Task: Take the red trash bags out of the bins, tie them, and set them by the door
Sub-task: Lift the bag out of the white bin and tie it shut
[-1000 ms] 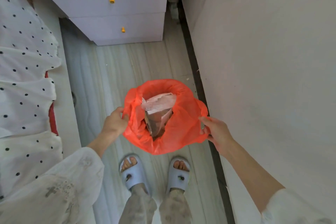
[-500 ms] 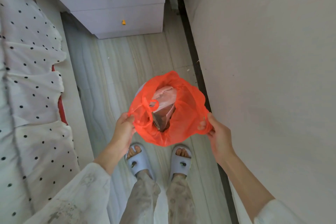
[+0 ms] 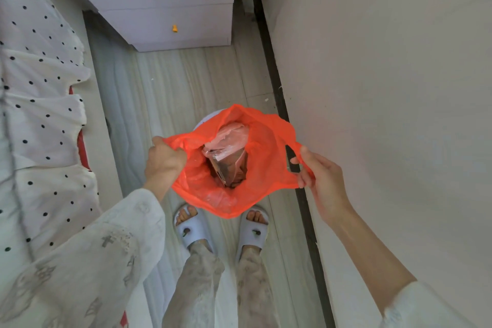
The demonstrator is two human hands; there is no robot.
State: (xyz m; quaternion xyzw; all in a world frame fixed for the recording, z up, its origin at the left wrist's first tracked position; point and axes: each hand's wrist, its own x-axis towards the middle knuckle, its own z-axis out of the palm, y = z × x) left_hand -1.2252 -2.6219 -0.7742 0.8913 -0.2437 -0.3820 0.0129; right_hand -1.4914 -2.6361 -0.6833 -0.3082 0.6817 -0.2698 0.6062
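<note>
A red trash bag [image 3: 269, 168] hangs open in front of me, above my feet. Inside it lies crumpled pinkish packaging [image 3: 229, 152]. My left hand [image 3: 163, 161] is closed on the bag's left handle. My right hand [image 3: 319, 173] pinches the right handle loop between thumb and fingers. A pale rim of the bin [image 3: 206, 120] peeks out behind the bag's far edge; the rest of the bin is hidden by the bag.
A white drawer unit [image 3: 173, 8] with yellow knobs stands ahead. A bed with a dotted white cover [image 3: 40, 88] runs along the left. A wall [image 3: 386, 88] with a dark skirting strip closes the right side. My slippered feet [image 3: 221, 231] stand on the narrow wood floor.
Both hands have lifted the bag and pulled its handles apart sideways. The bag's mouth is stretched wider and the bin rim now shows behind it.
</note>
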